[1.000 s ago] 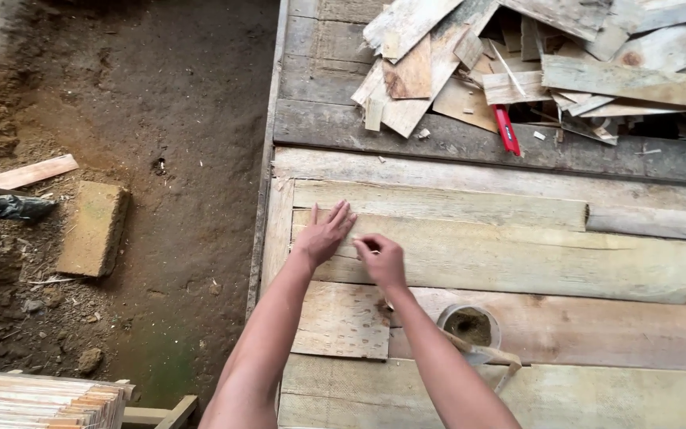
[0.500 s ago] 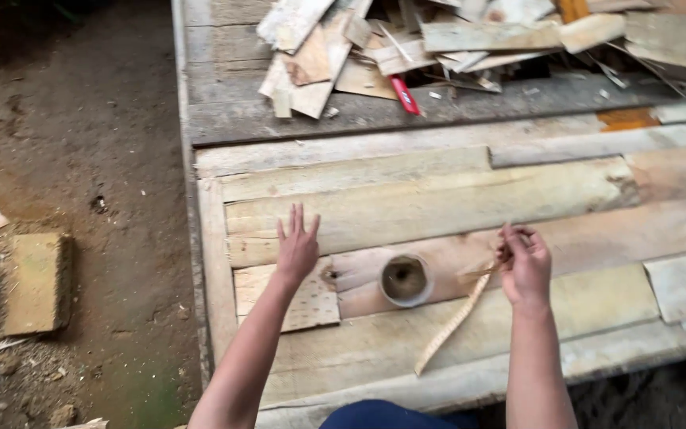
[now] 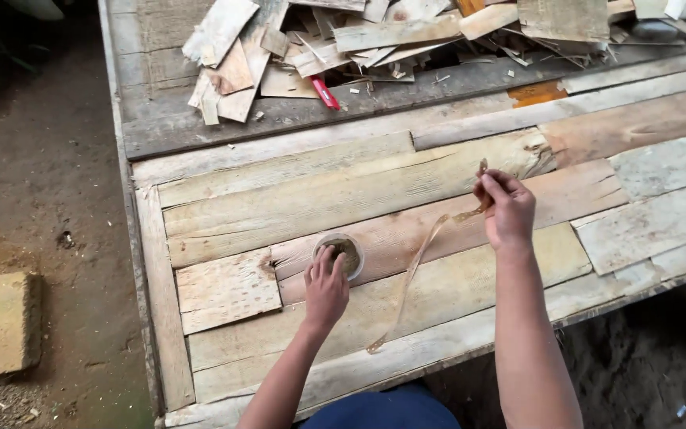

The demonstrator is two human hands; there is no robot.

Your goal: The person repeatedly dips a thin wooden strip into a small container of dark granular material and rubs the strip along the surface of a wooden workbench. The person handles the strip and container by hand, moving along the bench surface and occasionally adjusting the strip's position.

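Note:
My left hand [image 3: 325, 290] rests on the near rim of a small round container [image 3: 341, 253] that stands on the wooden veneer sheets [image 3: 295, 210] laid across the table. Its fingers curl over the container's edge. My right hand [image 3: 504, 208] is raised over the sheets to the right, pinching the top end of a long thin brown strip [image 3: 416, 272]. The strip hangs down and to the left, its lower end near the table's front edge.
A pile of scrap veneer pieces [image 3: 375, 36] lies at the back of the table, with a red-handled tool [image 3: 325, 93] at its front. An orange patch [image 3: 537, 93] marks one board. Bare dirt floor and a flat block [image 3: 3, 324] lie to the left.
My left hand has moved from the flat veneer to the container's rim. My right hand has lifted the strip higher and to the right. The camera has shifted right.

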